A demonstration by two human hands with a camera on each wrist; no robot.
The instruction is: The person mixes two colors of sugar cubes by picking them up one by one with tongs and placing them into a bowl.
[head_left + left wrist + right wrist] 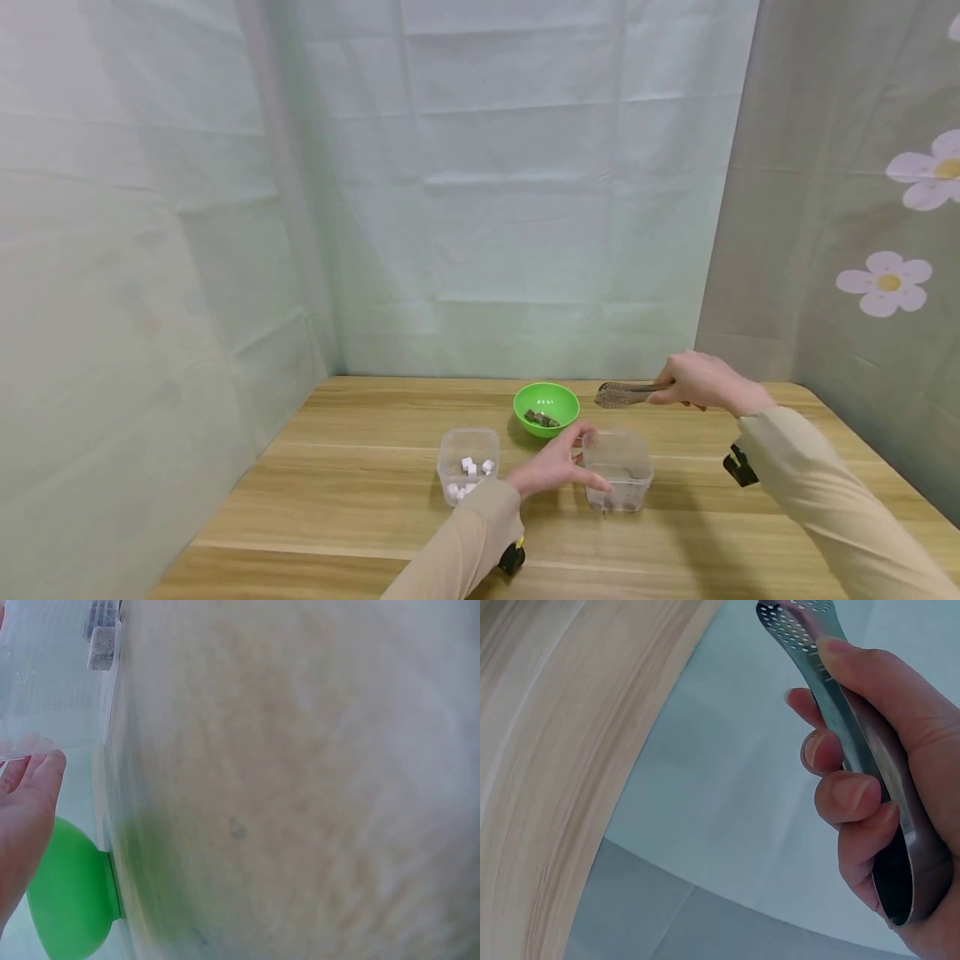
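Observation:
My left hand holds the near-right clear plastic container, its fingers at the back left and its thumb towards the front. Brownish-grey cubes show low inside that container in the left wrist view. My right hand grips metal food tongs with perforated ends, raised above the table behind and right of the container. Whether anything sits between the tong tips cannot be made out. The green bowl, with several dark brown pieces in it, stands behind my left hand.
A second clear plastic container with several white cubes stands left of my left hand. Everything rests on a wood-grain table. Pale cloth hangs behind the table's back edge, and flowered cloth hangs at the right.

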